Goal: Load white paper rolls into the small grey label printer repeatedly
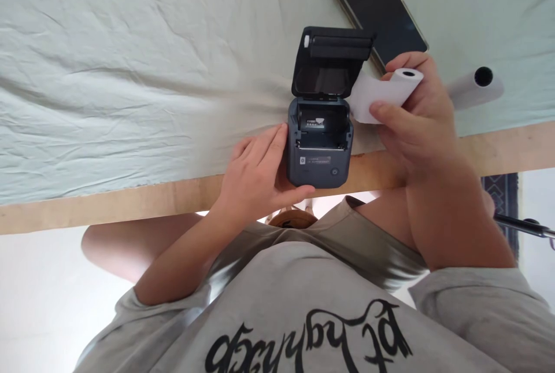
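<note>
A small dark portable printer (pixel 319 159) sits at the table's near edge with its lid (pixel 332 63) raised and its paper compartment (pixel 323 121) bare. Against the printer's left side rests my left hand (pixel 260 170), fingers stretched out along it and thumb reaching round the front corner. To the right of the printer, my right hand (pixel 416 113) grips a white paper roll (pixel 390 92) between thumb and fingers. A loose end of paper hangs from the roll toward the printer, close to the lid's hinge.
Beyond the right hand lies a dark smartphone (pixel 384 11). A second white roll (pixel 472 88) with a black core lies to the right. A wrinkled pale green cloth (pixel 143 72) covers the table, whose wooden edge (pixel 173 191) shows in front.
</note>
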The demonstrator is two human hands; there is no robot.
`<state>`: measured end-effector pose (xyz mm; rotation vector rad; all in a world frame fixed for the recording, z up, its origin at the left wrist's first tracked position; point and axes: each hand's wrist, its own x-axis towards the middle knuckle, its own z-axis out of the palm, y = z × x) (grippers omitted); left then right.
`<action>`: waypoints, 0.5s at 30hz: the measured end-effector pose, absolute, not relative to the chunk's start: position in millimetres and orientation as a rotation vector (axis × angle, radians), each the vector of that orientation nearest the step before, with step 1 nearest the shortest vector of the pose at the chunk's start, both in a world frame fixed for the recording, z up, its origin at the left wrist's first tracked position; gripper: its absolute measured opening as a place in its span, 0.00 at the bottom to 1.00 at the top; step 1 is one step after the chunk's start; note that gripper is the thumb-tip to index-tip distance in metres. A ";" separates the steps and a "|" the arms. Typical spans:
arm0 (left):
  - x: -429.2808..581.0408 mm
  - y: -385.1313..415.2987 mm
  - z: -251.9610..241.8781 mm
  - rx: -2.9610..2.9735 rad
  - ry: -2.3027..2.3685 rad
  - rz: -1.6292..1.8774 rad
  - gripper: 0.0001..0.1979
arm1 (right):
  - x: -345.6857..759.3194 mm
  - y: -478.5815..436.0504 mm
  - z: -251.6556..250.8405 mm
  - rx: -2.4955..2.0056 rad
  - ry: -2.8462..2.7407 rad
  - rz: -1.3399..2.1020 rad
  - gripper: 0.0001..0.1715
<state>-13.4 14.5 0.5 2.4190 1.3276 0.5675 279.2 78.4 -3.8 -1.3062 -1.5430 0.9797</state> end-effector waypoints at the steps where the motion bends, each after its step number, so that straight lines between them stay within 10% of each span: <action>1: -13.5 14.5 0.4 2.426 1.321 0.575 0.50 | 276.8 76.8 -2.9 -1.331 -1.575 0.885 0.25; 15: -13.5 15.2 0.4 2.428 1.306 0.578 0.50 | 282.1 73.5 12.4 -1.466 -1.778 0.422 0.29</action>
